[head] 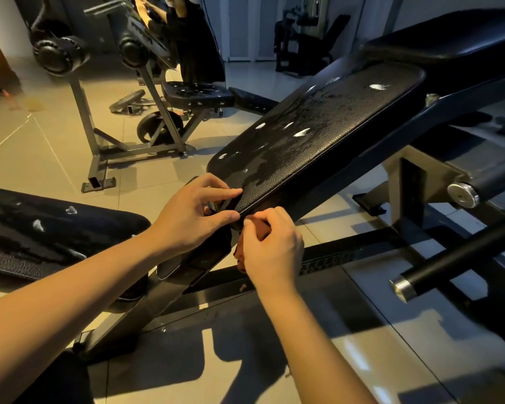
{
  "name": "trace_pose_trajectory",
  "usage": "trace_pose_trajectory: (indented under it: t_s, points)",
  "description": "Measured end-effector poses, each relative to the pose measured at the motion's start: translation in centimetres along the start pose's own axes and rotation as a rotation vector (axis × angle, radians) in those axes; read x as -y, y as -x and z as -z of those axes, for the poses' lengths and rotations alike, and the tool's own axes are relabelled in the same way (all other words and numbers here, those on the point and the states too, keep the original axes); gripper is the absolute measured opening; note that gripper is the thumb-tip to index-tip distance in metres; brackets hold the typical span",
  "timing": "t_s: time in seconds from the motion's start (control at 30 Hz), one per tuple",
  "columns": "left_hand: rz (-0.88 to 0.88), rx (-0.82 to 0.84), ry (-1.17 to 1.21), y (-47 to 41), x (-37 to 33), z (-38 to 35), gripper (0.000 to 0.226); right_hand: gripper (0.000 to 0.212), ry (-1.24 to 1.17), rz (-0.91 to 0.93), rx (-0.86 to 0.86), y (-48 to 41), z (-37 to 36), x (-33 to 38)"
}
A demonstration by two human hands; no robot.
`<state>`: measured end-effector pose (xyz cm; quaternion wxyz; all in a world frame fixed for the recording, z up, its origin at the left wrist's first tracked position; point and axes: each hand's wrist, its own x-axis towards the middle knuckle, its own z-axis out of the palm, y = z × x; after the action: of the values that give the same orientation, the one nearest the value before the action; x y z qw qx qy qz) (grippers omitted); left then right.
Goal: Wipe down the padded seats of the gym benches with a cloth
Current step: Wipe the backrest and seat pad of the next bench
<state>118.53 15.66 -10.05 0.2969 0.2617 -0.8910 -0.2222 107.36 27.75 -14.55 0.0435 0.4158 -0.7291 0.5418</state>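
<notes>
Gripping the bunched reddish cloth [240, 255], the right hand [271, 246] had its fingers curled round it, tucked right against the bottom edge of the tilted padded seat [318, 132]. The left hand [193, 211] pinched that seat's lower corner between thumb and forefinger, just at 9 o'clock of the right one. The seat ran up toward 1 o'clock, black with white scuffs. Another worn pad [41, 228] sat well off at 9 o'clock.

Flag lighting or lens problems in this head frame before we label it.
Head view: warm, dim light; hard shadows across the glossy tiled floor, with glare lower right; reddish-brown cloth in the right hand sits shaded below the black textured vinyl seat pad; edges bow from the wide lens.
</notes>
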Motion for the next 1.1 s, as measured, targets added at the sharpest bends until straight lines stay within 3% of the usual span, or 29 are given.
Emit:
trace_pose_trajectory:
  t_s: [0.2, 0.4, 0.6, 0.8, 0.97, 1.1]
  points:
    - [-0.002, -0.009, -0.005, 0.2, 0.1, 0.0, 0.04, 0.005, -0.095, -0.065, -0.227, -3.7, 3.2, -0.7]
    - [-0.005, -0.01, 0.005, 0.0, -0.1, 0.0, 0.04, 0.006, 0.001, 0.015, -0.016, -0.3, -0.1, 0.1]
    - [-0.002, -0.013, -0.003, 0.1, 0.1, -0.1, 0.04, 0.007, -0.083, -0.008, -0.25, -2.7, 1.7, -0.6]
    - [0.003, -0.001, 0.033, 0.0, 0.2, 0.0, 0.039, 0.007, -0.053, -0.006, -0.049, 0.3, -0.6, -0.4]
    - [-0.022, -0.009, 0.0, 0.0, 0.4, -0.1, 0.04, 0.008, -0.131, -0.05, -0.27, -3.4, 2.3, -0.5]
    - [-0.026, -0.008, 0.008, -0.1, 0.4, -0.1, 0.039, 0.01, -0.098, -0.041, -0.148, -0.6, -0.3, -0.2]
